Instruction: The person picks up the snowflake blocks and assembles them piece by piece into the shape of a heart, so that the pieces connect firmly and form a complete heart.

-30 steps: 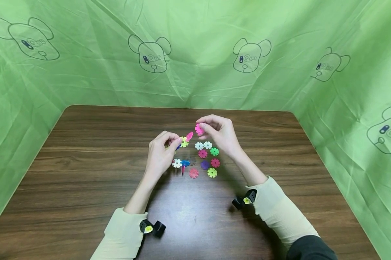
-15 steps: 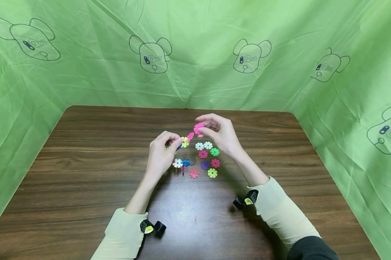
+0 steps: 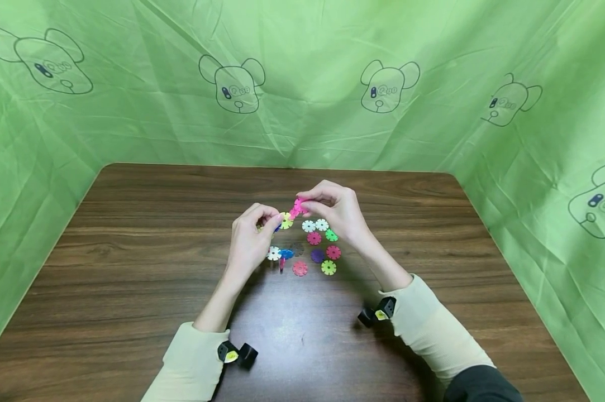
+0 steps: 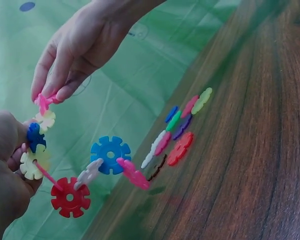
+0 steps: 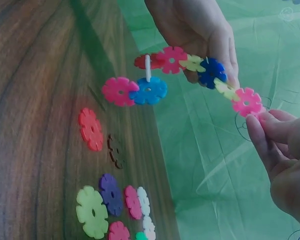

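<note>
My left hand (image 3: 252, 237) holds a chain of slotted plastic flower discs in mid-air, its fingers by the dark blue disc (image 5: 208, 78) and pale yellow ones. In the left wrist view the chain hangs down through a red disc (image 4: 65, 206), a white disc (image 4: 88, 172), a blue disc (image 4: 101, 150) and a pink disc (image 4: 135, 175). At the upper end sits another pink disc (image 5: 244, 95). My right hand (image 3: 334, 209) pinches a separate pink disc (image 3: 300, 204) against that end. Whether their slots are joined is hidden by the fingertips.
Loose flower discs lie on the wooden table (image 3: 302, 340) below the hands: a red disc (image 5: 88, 122), a purple disc (image 5: 108, 190), a yellow-green disc (image 5: 87, 202), a dark see-through disc (image 5: 111, 145) and several others. A green cloth (image 3: 307, 134) stands behind the table.
My right hand has moved left and slightly down, bringing its pink disc from apart to touching the chain's pink end. The left hand has hardly moved.
</note>
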Motion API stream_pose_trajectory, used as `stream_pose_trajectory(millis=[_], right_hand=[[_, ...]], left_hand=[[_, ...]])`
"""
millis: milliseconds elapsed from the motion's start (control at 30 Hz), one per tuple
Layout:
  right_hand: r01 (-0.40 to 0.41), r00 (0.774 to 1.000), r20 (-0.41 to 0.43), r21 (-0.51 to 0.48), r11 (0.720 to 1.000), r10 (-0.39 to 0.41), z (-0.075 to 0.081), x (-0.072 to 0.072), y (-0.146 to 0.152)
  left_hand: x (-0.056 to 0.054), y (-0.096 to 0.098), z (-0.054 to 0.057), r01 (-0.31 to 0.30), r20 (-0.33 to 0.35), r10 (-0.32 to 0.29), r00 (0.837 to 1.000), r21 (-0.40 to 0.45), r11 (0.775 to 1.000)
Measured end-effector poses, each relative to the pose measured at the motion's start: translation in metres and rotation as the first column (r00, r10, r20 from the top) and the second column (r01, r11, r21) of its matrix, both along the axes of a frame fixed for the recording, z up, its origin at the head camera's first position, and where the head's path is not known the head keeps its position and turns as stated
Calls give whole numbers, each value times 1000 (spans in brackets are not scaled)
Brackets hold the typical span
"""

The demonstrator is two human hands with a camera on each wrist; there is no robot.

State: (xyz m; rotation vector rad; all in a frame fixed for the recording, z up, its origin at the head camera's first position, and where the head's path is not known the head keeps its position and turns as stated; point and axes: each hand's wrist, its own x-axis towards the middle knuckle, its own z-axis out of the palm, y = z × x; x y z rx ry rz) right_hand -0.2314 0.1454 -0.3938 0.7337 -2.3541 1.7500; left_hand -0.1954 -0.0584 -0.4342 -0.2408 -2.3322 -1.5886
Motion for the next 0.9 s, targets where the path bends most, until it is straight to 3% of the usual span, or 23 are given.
stream_pose_trajectory(millis=[500, 733, 900], right_hand=[[-25, 998, 56, -42, 999, 27, 2, -1, 1], [19, 993, 118, -47, 999, -13, 1, -2, 4], [50, 992, 116, 15, 999, -51, -5, -8, 14]], left_hand=[[0, 0, 0, -4, -2, 5, 1000, 8, 1000], [-2, -3, 1, -17, 18, 17, 1000, 19, 1000], [-2, -8, 2, -35, 33, 34, 999, 35, 999]])
